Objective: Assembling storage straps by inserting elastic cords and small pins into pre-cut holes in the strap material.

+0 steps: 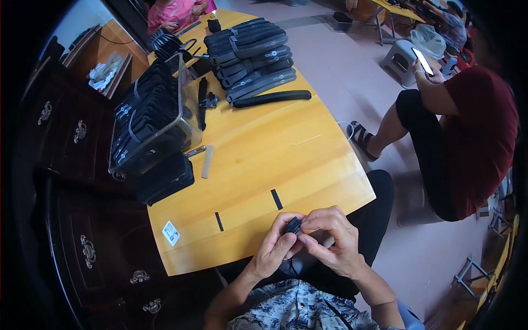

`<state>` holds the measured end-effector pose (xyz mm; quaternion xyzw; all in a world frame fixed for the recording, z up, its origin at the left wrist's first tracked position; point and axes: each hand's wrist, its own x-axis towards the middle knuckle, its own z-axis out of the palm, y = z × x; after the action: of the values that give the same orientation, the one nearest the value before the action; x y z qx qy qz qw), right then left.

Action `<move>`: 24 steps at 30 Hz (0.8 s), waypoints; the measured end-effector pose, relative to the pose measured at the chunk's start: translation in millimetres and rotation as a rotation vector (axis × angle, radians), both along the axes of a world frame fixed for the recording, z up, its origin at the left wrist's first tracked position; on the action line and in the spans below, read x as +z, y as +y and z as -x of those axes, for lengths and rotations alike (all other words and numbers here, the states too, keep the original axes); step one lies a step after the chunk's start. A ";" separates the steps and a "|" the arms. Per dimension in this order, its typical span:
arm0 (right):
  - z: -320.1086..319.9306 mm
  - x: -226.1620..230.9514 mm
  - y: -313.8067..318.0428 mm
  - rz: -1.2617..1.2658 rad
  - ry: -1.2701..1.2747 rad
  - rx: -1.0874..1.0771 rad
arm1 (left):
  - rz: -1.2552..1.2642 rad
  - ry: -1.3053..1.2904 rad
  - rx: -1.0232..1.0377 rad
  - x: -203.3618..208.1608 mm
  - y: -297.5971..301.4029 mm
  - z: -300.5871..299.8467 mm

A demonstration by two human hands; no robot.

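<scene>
Just off the near edge of the wooden table [253, 165], my left hand [273, 250] is closed around a small black ribbed piece [293, 225], thumb on one side and fingers on the other. Opposite it, my right hand [336, 242] pinches at the piece's right end with thumb and forefinger; what exactly the fingertips grip is too small to make out. A thin black cord [293, 268] hangs beneath my hands. Close by on the tabletop lie two short black strips, one to the left [219, 221] and another beyond my hands [276, 199].
A clear plastic bin [184, 110] full of black strapped items stands left, a black case [165, 179] in front. Stacked black bundles [247, 55] sit at the far end. A white label [171, 233] lies near left. To the right sits a person [478, 137] with a phone.
</scene>
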<state>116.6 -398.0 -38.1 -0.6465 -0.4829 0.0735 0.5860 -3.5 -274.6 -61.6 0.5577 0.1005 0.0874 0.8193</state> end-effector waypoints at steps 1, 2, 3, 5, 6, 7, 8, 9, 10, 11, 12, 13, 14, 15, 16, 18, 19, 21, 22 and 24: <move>0.9 -1.2 3.3 -0.006 0.003 0.003 | -0.006 0.003 0.003 -2.2 0.4 0.2; 1.6 -2.3 6.7 0.002 -0.054 -0.009 | 0.010 0.006 0.029 -3.7 0.2 -0.2; 2.1 -3.6 10.0 0.011 -0.112 -0.021 | 0.026 0.008 0.055 -5.2 0.9 0.2; 1.7 -6.1 15.8 0.029 -0.148 -0.014 | 0.033 0.029 0.052 -7.9 6.0 2.3; 0.9 -6.9 18.3 0.050 -0.188 -0.009 | 0.041 0.047 0.047 -9.8 8.1 3.1; 0.0 -7.6 20.2 0.053 -0.183 -0.007 | 0.032 0.044 0.056 -13.3 8.8 3.6; 1.6 -8.5 20.9 0.070 -0.217 0.013 | 0.039 0.055 0.060 -16.0 8.8 6.9; 2.6 -9.8 22.0 0.089 -0.248 0.034 | 0.039 0.079 0.074 -19.0 9.1 9.5; 1.7 -11.6 24.5 0.098 -0.235 0.041 | 0.040 0.105 0.087 -21.9 9.8 11.6; -0.5 -13.3 26.9 0.101 -0.234 0.078 | 0.062 0.092 0.105 -21.0 11.3 9.1; -1.4 -15.3 28.4 0.104 -0.232 0.116 | 0.087 0.077 0.098 -23.3 13.0 9.1; -0.4 -14.2 27.3 0.154 -0.226 0.155 | 0.087 0.102 0.142 -22.9 12.5 9.0; 1.2 -16.4 27.8 0.162 -0.216 0.161 | 0.081 0.123 0.187 -20.2 14.1 6.8; 3.1 -19.2 27.9 0.160 -0.076 0.171 | 0.003 0.095 0.136 -19.1 20.3 5.5; 4.8 -21.4 27.7 0.159 0.063 0.178 | 0.013 0.105 0.140 -19.3 20.9 6.1; 1.0 -23.1 26.7 0.152 0.016 0.146 | -0.053 0.050 0.069 -21.1 22.6 8.3; -0.9 -20.8 27.5 0.119 0.017 0.133 | -0.036 0.046 0.049 -23.8 23.4 10.4; -2.5 -21.4 29.6 0.064 0.014 0.099 | 0.008 0.034 0.047 -24.2 23.9 10.7; -3.2 -22.1 29.7 0.070 0.019 0.099 | 0.044 0.018 0.046 -23.6 23.9 10.3; -2.3 -20.3 26.8 0.051 0.018 0.102 | 0.015 0.022 0.051 -22.5 21.3 11.5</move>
<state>118.9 -371.2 -58.4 -0.6350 -0.5080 0.1212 0.5692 -15.0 -253.3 -84.1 0.5497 0.1244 0.1015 0.8198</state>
